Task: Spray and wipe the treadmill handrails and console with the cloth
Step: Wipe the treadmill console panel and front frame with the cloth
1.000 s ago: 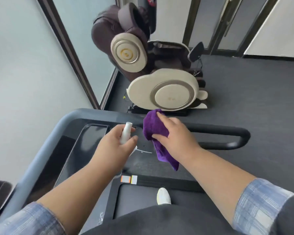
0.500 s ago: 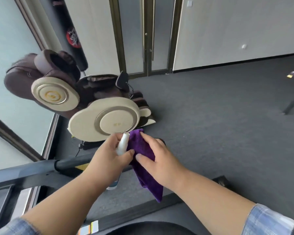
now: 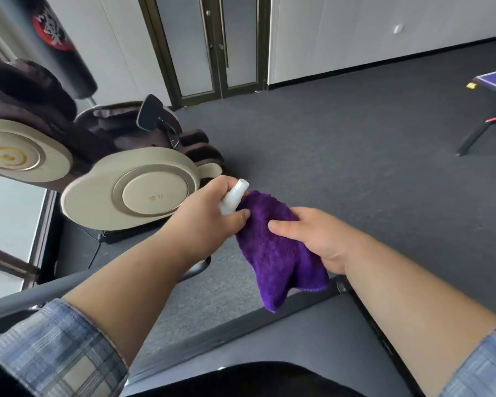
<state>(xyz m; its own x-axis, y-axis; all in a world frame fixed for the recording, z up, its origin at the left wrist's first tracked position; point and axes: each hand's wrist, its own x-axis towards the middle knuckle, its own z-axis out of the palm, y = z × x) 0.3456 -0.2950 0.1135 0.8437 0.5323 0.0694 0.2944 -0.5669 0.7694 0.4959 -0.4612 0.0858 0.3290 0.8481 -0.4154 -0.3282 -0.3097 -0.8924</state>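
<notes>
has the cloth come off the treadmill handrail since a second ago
Yes. The purple cloth lay pressed on the black handrail a second ago; now the right hand holds it in the air, clear of the handrail end, beside the spray bottle.

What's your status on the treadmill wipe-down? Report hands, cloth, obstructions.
Left hand grips white spray bottle. Right hand holds purple cloth, off the grey handrail. Nothing in the way.
</notes>
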